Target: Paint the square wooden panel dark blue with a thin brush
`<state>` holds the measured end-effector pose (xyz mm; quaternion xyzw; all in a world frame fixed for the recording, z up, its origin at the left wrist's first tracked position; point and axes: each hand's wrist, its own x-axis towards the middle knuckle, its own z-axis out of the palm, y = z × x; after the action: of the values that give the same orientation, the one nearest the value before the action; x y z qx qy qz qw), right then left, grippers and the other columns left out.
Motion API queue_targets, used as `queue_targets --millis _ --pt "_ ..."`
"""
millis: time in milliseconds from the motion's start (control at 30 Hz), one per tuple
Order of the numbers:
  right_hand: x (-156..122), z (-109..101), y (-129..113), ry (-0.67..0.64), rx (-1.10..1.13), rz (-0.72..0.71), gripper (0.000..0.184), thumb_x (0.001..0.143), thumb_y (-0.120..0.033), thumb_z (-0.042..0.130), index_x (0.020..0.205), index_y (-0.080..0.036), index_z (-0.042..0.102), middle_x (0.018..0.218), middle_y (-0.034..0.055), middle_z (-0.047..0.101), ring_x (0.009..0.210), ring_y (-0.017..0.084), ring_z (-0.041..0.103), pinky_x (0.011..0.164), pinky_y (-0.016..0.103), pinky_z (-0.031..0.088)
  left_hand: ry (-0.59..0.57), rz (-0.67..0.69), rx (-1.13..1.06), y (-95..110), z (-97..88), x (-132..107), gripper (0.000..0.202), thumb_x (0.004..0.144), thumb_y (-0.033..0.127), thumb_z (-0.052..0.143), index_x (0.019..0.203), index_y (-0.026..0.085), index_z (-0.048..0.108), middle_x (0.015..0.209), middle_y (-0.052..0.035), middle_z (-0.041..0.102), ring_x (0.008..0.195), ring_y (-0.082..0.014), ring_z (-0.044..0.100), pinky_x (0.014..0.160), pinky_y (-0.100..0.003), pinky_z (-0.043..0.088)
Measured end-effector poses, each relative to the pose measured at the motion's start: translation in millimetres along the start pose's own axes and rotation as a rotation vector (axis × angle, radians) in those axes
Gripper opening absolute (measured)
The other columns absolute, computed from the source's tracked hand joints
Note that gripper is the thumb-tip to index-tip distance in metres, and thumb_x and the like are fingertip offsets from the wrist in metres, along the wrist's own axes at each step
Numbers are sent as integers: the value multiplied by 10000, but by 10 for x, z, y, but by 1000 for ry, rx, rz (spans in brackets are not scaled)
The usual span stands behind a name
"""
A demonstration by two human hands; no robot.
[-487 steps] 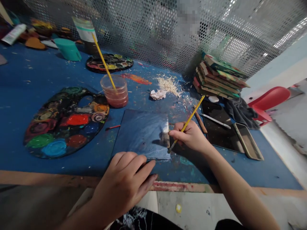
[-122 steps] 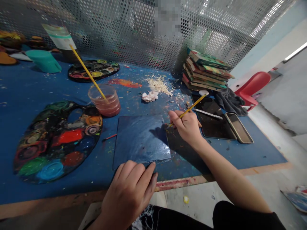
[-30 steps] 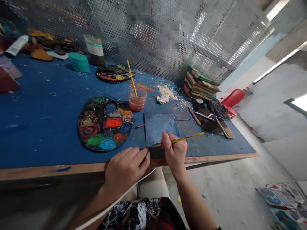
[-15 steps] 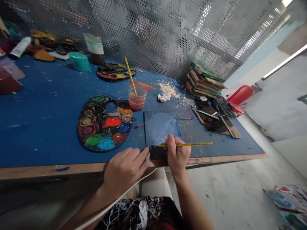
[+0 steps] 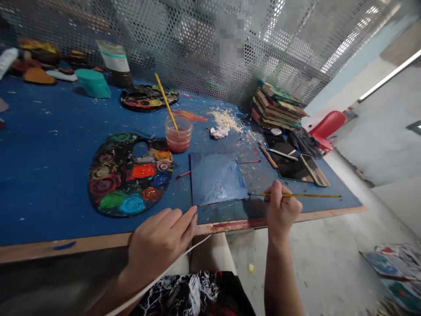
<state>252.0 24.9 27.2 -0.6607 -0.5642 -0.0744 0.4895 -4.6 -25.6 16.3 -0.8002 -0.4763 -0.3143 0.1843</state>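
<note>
Rightward along the near edge of the square blue-painted panel point(image 5: 217, 177) is where the person's right hand point(image 5: 283, 206) has shifted since the frame 0.5 seconds ago, bringing the slim yellow-handled paintbrush point(image 5: 315, 195) from the near-left side to the near-right corner. Its thumb and fingers are closed on the handle; whether the bristles touch the panel's edge cannot be told. The left hand point(image 5: 161, 237) has its fingers bent and close together, the foremost at the near-left corner; any grip there is hidden.

The panel lies flat in front of the person. It could rock or slide if pressed, since a thin red-handled brush point(image 5: 184, 174) seems to run beneath it. The left fingertips could smear wet paint, and a careless reach might tip the clear plastic cup of pinkish water point(image 5: 178, 141).

Black and kidney-shaped, the paint-filled plastic palette point(image 5: 125, 151) sits left of the panel on the paint-specked blue tabletop point(image 5: 49, 175). Beyond rise a perforated grey metal screen point(image 5: 184, 48) and a stack of paint-stained boards or books point(image 5: 278, 107); a red plastic chair point(image 5: 329, 125) stands to the right.
</note>
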Motion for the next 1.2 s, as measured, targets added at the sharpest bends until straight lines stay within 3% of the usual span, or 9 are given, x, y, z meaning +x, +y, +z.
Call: queue_targets --millis 100,267,400,500,733,833,933,1067,1200 --pt "23 36 -126 -15 -75 -151 546 976 -475 404 530 -190 542 425 -2 516 390 96 444 468 253 271 6 4 1 -3 5 1 111 888 195 612 954 198 702 547 46 507 543 -141 478 572 -328 360" --pt "-83 271 -704 -132 -10 -439 542 1009 -384 361 499 -208 418 414 -29 429 391 86 320 467 276 214 3 -19 -13 22 -1 14 109 900 212 592 932 200 696 553 43 514 550 -145 488 559 -326 354" --pt "-128 401 -1015 -454 314 -345 448 994 -379 382 591 -208 475 495 -39 487 455 81 426 497 218 294 -4 -56 -16 45 -11 28 208 918 216 551 747 204 668 532 33 499 529 -148 468 543 -335 340" --pt "-87 414 -976 -626 458 -166 315 958 -375 426 712 -206 528 594 -44 544 534 86 515 550 189 365 -11 -57 -18 44 -15 30 173 921 223 554 810 205 686 552 37 523 548 -141 492 556 -327 352" --pt "128 128 -289 -326 236 106 224 888 -339 450 937 -199 618 712 -15 606 610 124 566 629 240 420 13 -55 -23 25 20 8 104 892 227 605 903 211 708 551 45 516 560 -142 496 568 -318 354" --pt "179 40 -168 -212 51 93 242 874 -321 435 938 -198 633 707 2 622 586 136 556 612 255 399 20 -52 -29 24 33 5 106 891 228 606 904 207 710 553 44 519 558 -141 496 562 -320 351" --pt "87 126 -366 -196 -40 -51 266 884 -263 402 982 -193 639 753 35 653 608 151 550 608 266 380 22 -57 -34 29 30 7 110 897 226 599 915 207 706 555 43 529 561 -142 501 565 -319 359" --pt "-154 384 -923 -418 76 -321 308 925 -212 342 983 -189 643 710 43 630 669 171 558 632 273 386 22 -75 -27 36 9 13 188 923 218 542 804 200 687 558 30 540 551 -145 493 544 -320 354" --pt "-217 526 -1213 -580 398 -207 289 934 -251 371 1031 -194 638 743 6 639 629 128 549 616 233 405 2 -85 -12 47 -2 25 365 943 211 474 600 204 598 530 11 512 535 -152 480 516 -333 333"
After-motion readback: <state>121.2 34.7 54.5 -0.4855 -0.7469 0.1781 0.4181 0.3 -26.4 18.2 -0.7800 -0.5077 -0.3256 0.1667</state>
